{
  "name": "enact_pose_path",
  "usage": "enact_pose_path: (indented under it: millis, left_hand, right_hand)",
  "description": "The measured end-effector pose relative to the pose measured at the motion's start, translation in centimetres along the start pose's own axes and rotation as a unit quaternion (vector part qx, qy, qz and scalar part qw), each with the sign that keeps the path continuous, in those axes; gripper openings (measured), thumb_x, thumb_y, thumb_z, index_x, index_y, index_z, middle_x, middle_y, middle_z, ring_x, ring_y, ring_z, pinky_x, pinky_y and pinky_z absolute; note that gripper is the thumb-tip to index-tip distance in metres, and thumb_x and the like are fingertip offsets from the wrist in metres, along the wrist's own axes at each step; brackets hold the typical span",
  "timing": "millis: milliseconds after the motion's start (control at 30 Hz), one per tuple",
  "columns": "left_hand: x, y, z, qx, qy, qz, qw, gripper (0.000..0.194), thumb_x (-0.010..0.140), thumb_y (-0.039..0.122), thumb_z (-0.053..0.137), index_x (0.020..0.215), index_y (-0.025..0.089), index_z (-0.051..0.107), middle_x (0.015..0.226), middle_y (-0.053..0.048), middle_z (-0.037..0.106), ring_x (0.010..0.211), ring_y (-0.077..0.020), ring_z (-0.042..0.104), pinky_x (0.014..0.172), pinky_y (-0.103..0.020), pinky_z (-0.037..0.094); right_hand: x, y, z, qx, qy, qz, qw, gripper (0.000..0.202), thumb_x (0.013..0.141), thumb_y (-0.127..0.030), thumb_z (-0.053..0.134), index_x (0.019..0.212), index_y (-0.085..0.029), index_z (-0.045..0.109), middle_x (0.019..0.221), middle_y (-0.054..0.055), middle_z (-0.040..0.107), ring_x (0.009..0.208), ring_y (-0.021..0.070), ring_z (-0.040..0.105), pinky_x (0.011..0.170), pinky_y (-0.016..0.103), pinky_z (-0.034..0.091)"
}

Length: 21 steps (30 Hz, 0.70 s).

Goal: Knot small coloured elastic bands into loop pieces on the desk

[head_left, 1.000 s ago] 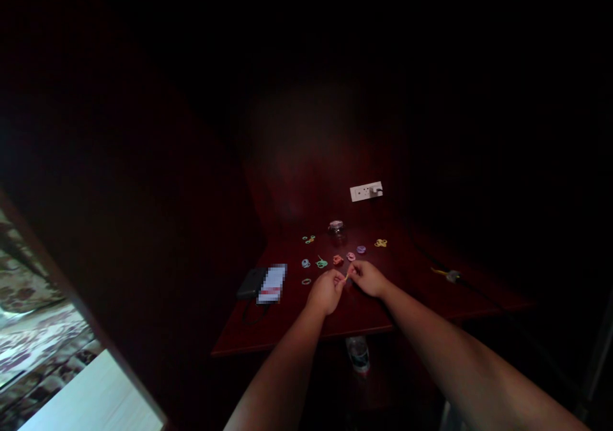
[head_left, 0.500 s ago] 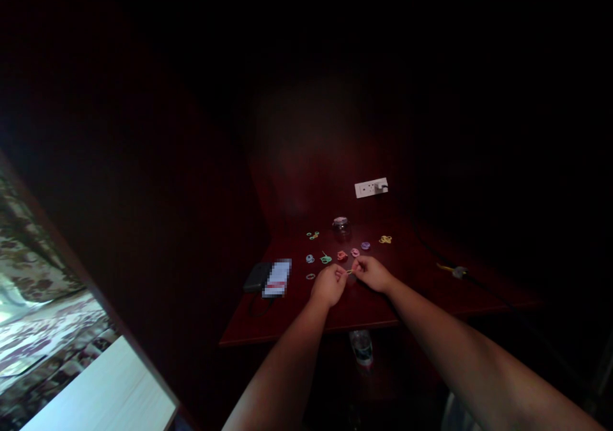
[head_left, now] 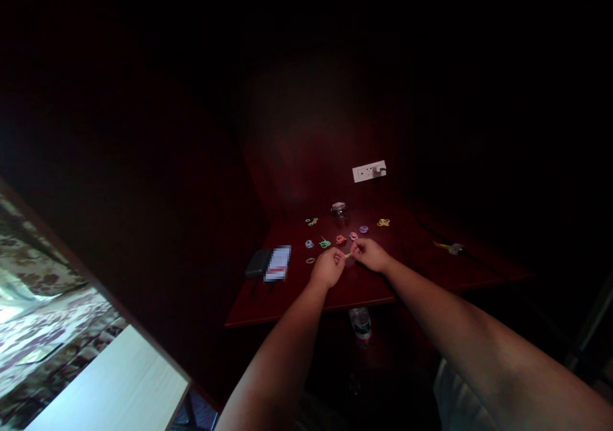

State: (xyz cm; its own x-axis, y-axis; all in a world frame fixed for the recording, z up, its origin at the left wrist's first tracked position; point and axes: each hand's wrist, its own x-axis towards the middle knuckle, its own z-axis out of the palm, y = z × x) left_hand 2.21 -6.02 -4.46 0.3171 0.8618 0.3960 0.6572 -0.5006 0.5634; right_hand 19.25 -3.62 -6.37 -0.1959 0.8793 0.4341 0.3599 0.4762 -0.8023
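Note:
My left hand (head_left: 328,269) and my right hand (head_left: 371,255) meet over the front part of a dark red table (head_left: 287,300). A small yellow hair tie (head_left: 348,255) is stretched between their fingertips, each hand pinching one end. Just beyond lie small heaps of hair ties: a blue heap (head_left: 309,244), a green heap (head_left: 325,244), an orange-red heap (head_left: 340,240), a pink heap (head_left: 353,236), a purple heap (head_left: 364,229) and a yellow heap (head_left: 384,223). Left of my left hand rests a single pale ring (head_left: 310,260). Several loose ties (head_left: 312,221) lie farther back.
A lidded clear jar (head_left: 340,212) stands at the back, below a white wall socket (head_left: 369,172). At left are a black case (head_left: 258,263) and a blurred white-and-red item (head_left: 277,264). A cable with a yellow end (head_left: 454,248) lies right. A bottle (head_left: 360,324) is below the table edge.
The view has tipped down slightly, so the table and things appear higher. Both hands stay together, still pinching the yellow hair tie.

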Motion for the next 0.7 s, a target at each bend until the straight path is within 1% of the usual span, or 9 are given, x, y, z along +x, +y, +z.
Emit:
enact_pose_path:
  millis: [133,267,400,533,700]
  left_hand:
    - [-0.05,0.17,-0.12,0.000,-0.008,0.009,1.000,0.010,0.079,0.022,0.050,0.080,0.015,0.057,0.073,-0.002,0.062,0.064,-0.0095,0.055,0.061,-0.020,0.042]
    - [-0.09,0.19,-0.10,0.005,-0.006,0.000,1.000,0.010,0.079,0.022,0.049,0.079,0.015,0.057,0.073,-0.001,0.061,0.062,-0.0092,0.054,0.060,-0.020,0.041]
    - [0.05,-0.23,0.18,-0.001,0.002,0.007,1.000,0.009,0.078,0.021,0.050,0.080,0.015,0.057,0.074,-0.001,0.061,0.064,-0.0093,0.054,0.061,-0.020,0.042]
    - [0.22,-0.66,0.48,-0.029,-0.003,0.009,1.000,0.011,0.078,0.020,0.050,0.083,0.015,0.057,0.075,-0.002,0.061,0.065,-0.0090,0.055,0.063,-0.020,0.044]
    - [0.12,-0.46,0.39,-0.034,-0.003,0.004,0.999,0.012,0.078,0.022,0.051,0.083,0.014,0.058,0.076,-0.003,0.062,0.067,-0.0094,0.056,0.065,-0.021,0.045]
  right_hand:
    - [0.12,0.52,-0.02,-0.007,0.000,-0.006,1.000,0.010,0.065,-0.022,0.056,0.067,-0.012,0.056,0.057,-0.001,0.052,0.051,0.0082,0.044,0.047,0.019,0.034]
    - [0.15,0.71,-0.01,-0.013,-0.002,-0.007,1.000,0.011,0.065,-0.023,0.057,0.067,-0.012,0.057,0.058,-0.001,0.053,0.051,0.0081,0.045,0.047,0.019,0.034]
    - [0.15,0.65,-0.04,-0.020,-0.001,-0.010,1.000,0.012,0.065,-0.023,0.057,0.067,-0.012,0.057,0.058,0.000,0.053,0.052,0.0082,0.045,0.048,0.019,0.035]
    - [0.07,0.39,-0.16,-0.003,-0.018,-0.013,1.000,0.013,0.066,-0.025,0.057,0.067,-0.012,0.057,0.058,0.000,0.054,0.051,0.0083,0.046,0.048,0.019,0.035]
    - [0.01,0.29,-0.21,0.005,-0.022,-0.017,1.000,0.013,0.065,-0.025,0.058,0.067,-0.012,0.058,0.057,0.000,0.055,0.052,0.0087,0.047,0.048,0.019,0.035]
